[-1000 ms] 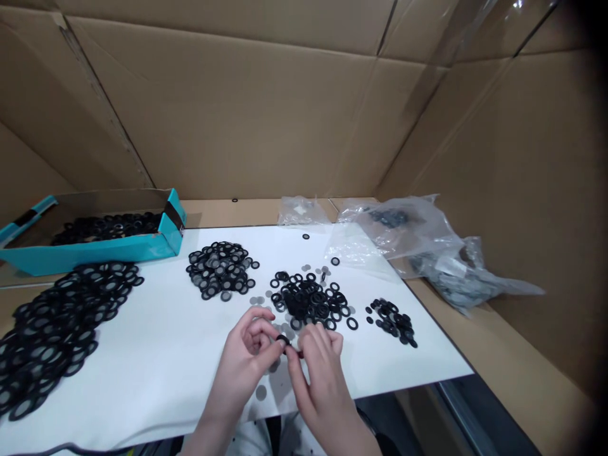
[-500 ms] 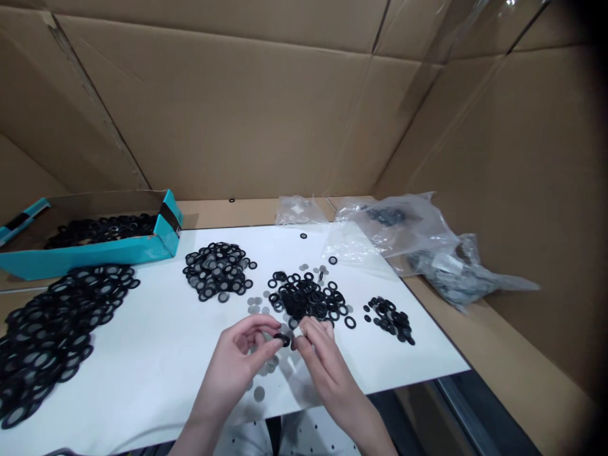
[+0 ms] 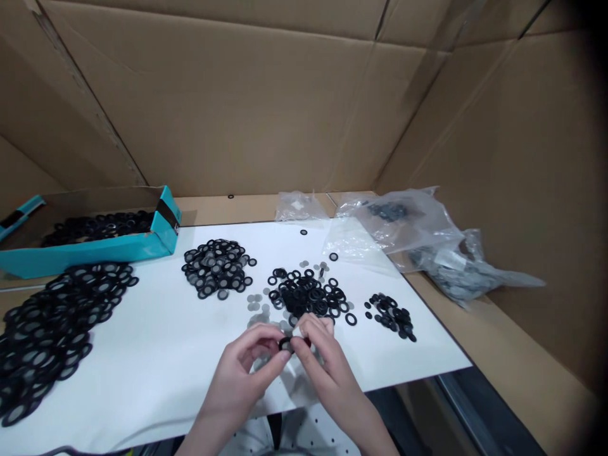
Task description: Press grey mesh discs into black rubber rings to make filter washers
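Note:
A black ring (image 3: pixel 285 344) is pinched between the thumb and fingers of my left hand (image 3: pixel 247 361), with a grey patch showing inside it. My right hand (image 3: pixel 325 361) is closed, its thumb tip and fingers against the ring's right side. Something white shows at its fingertips, too small to make out. Just beyond the hands lies a heap of loose black rings (image 3: pixel 308 294). Thin grey discs (image 3: pixel 254 303) are scattered on the white board (image 3: pixel 161 348) around and under the hands.
Grey-centred black rings form a pile (image 3: pixel 216 269) behind left and a larger spread (image 3: pixel 52 323) at far left, beside a blue box (image 3: pixel 85 253). Small black pieces (image 3: pixel 392 315) lie at right. Plastic bags (image 3: pixel 403 221) rest back right. Cardboard walls (image 3: pixel 237 107) surround the board.
My two hands have come together: the left moved slightly right with the black ring, and the right thumb now touches it. The piles look unchanged.

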`<state>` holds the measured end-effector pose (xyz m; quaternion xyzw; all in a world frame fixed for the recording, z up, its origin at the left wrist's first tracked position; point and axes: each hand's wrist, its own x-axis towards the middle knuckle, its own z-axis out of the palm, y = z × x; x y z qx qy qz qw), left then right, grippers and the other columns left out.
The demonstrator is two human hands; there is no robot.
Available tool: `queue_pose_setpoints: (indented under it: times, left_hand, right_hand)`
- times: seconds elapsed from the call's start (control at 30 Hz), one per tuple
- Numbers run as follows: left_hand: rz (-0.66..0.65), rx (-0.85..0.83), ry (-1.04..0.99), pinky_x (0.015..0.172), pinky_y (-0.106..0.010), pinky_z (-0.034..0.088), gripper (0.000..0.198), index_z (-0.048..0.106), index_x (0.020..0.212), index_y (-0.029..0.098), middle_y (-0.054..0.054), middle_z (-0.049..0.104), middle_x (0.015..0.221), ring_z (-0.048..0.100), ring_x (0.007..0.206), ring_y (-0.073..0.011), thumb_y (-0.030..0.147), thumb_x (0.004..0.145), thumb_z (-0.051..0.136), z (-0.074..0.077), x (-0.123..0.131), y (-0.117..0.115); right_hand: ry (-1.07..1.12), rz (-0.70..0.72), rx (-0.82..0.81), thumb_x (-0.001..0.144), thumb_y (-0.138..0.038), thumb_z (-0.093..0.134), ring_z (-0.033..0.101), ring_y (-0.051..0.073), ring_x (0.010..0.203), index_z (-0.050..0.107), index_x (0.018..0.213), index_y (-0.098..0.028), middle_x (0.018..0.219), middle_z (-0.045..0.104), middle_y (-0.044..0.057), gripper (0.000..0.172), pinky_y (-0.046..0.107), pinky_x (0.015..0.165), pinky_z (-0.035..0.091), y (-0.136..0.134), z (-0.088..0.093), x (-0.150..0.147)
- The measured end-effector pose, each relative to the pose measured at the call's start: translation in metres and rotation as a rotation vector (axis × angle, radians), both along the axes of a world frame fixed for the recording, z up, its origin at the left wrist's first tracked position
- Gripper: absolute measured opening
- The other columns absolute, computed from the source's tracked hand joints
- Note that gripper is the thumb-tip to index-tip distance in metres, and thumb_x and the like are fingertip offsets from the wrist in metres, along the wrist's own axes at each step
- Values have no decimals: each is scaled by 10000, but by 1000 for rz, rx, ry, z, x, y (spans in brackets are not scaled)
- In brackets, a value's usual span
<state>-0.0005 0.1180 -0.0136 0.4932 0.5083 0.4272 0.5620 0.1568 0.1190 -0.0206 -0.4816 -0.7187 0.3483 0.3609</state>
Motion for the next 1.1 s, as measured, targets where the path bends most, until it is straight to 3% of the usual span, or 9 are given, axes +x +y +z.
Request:
queue_pose_setpoints:
  times: [0.2, 0.37, 0.53, 0.63, 0.8, 0.97, 1.1]
  left_hand:
    - [-46, 69, 142, 714, -276, 460, 84, 640, 695, 187, -43, 608, 793, 571, 778, -184, 256, 744, 646, 0, 3, 5]
    - [59, 114, 168, 724, -276, 442, 84, 635, 678, 189, -44, 612, 801, 561, 780, -188, 251, 731, 654, -1, 1, 6]
    - [47, -153, -71, 656, -245, 432, 177, 624, 736, 184, -15, 587, 729, 551, 714, -159, 354, 728, 668, -3, 1, 5]
    - [-16, -234, -78, 651, -235, 419, 195, 627, 780, 179, -7, 586, 696, 535, 697, -148, 358, 721, 677, -3, 0, 6]
    - [-48, -79, 18, 699, -261, 432, 153, 634, 754, 175, -29, 582, 771, 537, 743, -168, 324, 733, 662, -5, 0, 8]
    - [33, 112, 184, 729, -275, 427, 95, 629, 708, 183, -47, 599, 811, 551, 795, -193, 263, 760, 629, -6, 4, 8]
    - [16, 86, 133, 747, -273, 420, 92, 625, 716, 178, -45, 585, 817, 542, 811, -189, 256, 766, 628, -6, 3, 8]
  right_hand:
    - [-279, 52, 158, 959, -175, 327, 425, 171, 777, 374, 770, -199, 785, 457, 9, 196, 361, 759, 312, -1, 8, 3]
    - [-288, 34, 149, 954, -175, 345, 435, 175, 779, 390, 767, -203, 786, 472, 12, 195, 357, 762, 332, 0, 4, 0]
    - [-60, 1, -16, 971, -286, 368, 473, 174, 873, 427, 870, -229, 867, 497, 12, 129, 326, 853, 374, 0, -13, -3]
    - [-39, -29, -25, 973, -308, 364, 486, 180, 933, 455, 916, -233, 906, 520, 18, 130, 326, 913, 357, -1, -19, -2]
    - [-174, 20, 40, 983, -249, 316, 490, 178, 868, 454, 851, -223, 864, 532, 18, 193, 352, 850, 361, 1, -11, -3]
    - [-241, 20, 113, 972, -193, 283, 451, 182, 788, 407, 778, -206, 788, 476, 18, 230, 375, 787, 352, -1, -8, -6]
    - [-219, -16, 138, 966, -193, 302, 453, 196, 844, 409, 814, -208, 818, 475, 24, 187, 388, 825, 336, -2, -14, -7]
